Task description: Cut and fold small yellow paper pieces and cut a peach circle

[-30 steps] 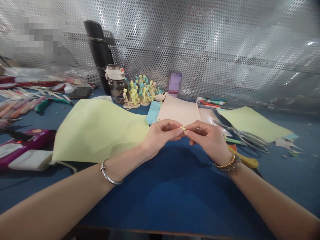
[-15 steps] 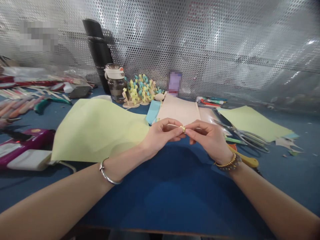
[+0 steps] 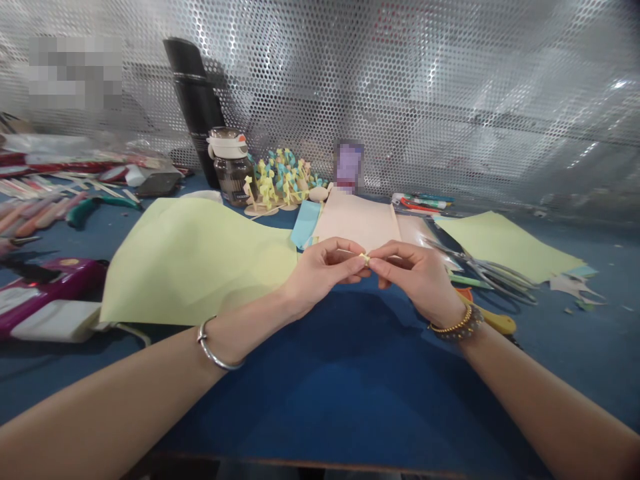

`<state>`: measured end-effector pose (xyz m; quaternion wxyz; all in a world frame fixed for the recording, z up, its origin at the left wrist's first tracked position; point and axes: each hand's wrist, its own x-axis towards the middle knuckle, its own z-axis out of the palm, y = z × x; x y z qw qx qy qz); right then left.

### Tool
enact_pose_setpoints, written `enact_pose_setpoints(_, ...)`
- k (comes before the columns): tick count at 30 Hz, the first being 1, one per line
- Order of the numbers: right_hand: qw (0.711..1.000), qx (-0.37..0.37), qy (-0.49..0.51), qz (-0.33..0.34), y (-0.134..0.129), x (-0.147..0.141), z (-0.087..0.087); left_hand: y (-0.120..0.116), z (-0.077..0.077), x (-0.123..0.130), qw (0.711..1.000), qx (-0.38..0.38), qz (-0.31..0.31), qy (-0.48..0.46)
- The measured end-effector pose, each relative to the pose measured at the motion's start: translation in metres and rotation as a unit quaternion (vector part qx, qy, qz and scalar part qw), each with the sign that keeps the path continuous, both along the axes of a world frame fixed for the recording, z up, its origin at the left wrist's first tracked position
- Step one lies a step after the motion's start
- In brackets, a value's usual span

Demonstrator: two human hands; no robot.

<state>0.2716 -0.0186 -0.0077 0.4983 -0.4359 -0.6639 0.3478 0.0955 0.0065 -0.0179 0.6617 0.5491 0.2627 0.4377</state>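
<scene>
Here, both hands are working close together above the blue work surface, near the middle of the scene. The left hand and right hand hold a narrow pinch on a small yellow paper piece, fingertips nearly meeting around it. The piece looks folded or rolled, but it is too small to tell which. A metal bangle sits on the left wrist and a beaded bracelet on the right.

Just far of the hands lies a pale pink paper sheet, with a blue paper strip beside its left edge. A large pale green paper sheet lies left of the hands, touching the left hand's heel. A second green sheet lies to the right, partly under metal scissors. Near these is a yellow-handled tool.

At the far side stand a black thermos, a lidded glass bottle, and small paper models on wooden stands, before a perforated metal screen. A magenta device lies at left.
</scene>
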Motion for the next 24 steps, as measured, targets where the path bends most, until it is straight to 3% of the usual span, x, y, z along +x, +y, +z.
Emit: enact_pose_setpoints(24, 1.000, -0.002, 0.002, -0.006, -0.0022, -0.0016, 0.0010, -0.0026, 0.0023, 0.0014, 1.000, 0.015, 0.023, 0.000)
